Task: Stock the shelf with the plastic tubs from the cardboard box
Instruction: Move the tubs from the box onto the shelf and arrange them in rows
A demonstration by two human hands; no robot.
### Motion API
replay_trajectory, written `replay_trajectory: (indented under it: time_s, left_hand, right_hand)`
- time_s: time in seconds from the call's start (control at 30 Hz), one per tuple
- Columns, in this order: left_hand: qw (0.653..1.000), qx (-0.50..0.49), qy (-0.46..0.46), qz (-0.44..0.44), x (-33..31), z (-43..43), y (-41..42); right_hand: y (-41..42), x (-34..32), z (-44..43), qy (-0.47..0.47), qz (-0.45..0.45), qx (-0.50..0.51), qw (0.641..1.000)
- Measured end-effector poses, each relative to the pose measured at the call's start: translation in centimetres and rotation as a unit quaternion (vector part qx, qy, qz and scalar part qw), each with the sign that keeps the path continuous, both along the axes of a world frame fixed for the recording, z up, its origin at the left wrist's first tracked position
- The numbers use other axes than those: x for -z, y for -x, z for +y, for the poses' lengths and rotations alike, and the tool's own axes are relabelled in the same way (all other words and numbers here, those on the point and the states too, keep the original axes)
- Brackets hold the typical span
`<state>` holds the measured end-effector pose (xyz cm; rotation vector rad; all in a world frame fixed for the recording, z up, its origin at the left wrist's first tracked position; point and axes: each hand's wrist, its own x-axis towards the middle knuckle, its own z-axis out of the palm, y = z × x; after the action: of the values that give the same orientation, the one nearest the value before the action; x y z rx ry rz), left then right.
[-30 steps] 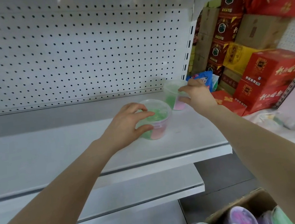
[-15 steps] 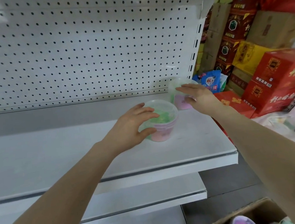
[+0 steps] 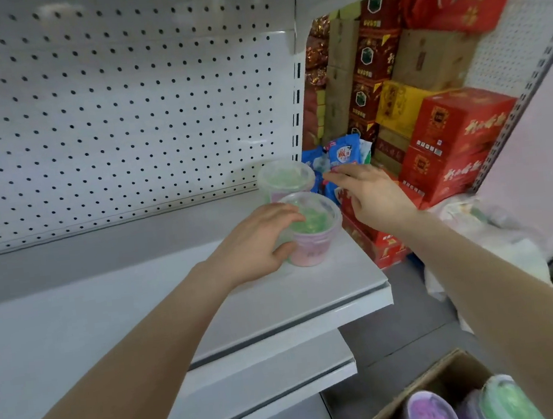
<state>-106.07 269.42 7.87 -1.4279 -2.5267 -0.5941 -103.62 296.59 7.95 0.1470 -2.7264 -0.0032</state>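
Note:
Two clear plastic tubs with green and pink contents stand on the white shelf [image 3: 142, 314] near its right end. The back tub [image 3: 283, 179] sits against the pegboard corner. The front tub [image 3: 312, 231] stands just before it, and my left hand [image 3: 255, 246] wraps around its left side. My right hand [image 3: 369, 191] hovers to the right of both tubs, fingers spread, holding nothing. At the bottom right, an open cardboard box [image 3: 440, 387] holds several more tubs, one purple [image 3: 429, 412] and one green [image 3: 511, 403].
A white pegboard [image 3: 118, 106] backs the shelf. Two lower shelves [image 3: 269, 372] step out beneath it. Right of the shelf unit are stacked red, yellow and brown cartons [image 3: 450, 144], blue packets [image 3: 341, 153] and a white plastic bag [image 3: 484, 230] on the floor.
My right hand has let go of the back tub and drawn away to the right. My left hand has slid the front tub back towards it.

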Motion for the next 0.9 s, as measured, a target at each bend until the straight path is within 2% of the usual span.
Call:
replay_trajectory:
  time_s: [0.17,0.3,0.47,0.67,0.9]
  left_hand:
    - [0.998,-0.020,0.030,0.048,-1.8,0.8,-0.6]
    - [0.995,-0.023,-0.004,0.093,-3.2,0.6,-2.6]
    - [0.988,-0.007,-0.031,0.149,-4.0,0.0,-6.2]
    - [0.986,0.059,-0.066,0.140,-1.9,-0.3,-11.9]
    - [0.985,0.141,-0.062,0.081,5.4,1.9,-18.5]
  right_hand:
    - [-4.3,-1.1,-0.5,-0.020,0.033,0.004,0.999]
    - [-8.9,-2.1,-1.9,-0.037,0.070,0.006,0.997]
    - [-15.7,-2.8,-3.4,-0.052,0.070,0.041,0.995]
    - [-25.3,-0.5,-4.2,-0.057,0.054,0.107,0.991]
    - [-35.3,6.7,-4.8,-0.021,0.003,0.173,0.985]
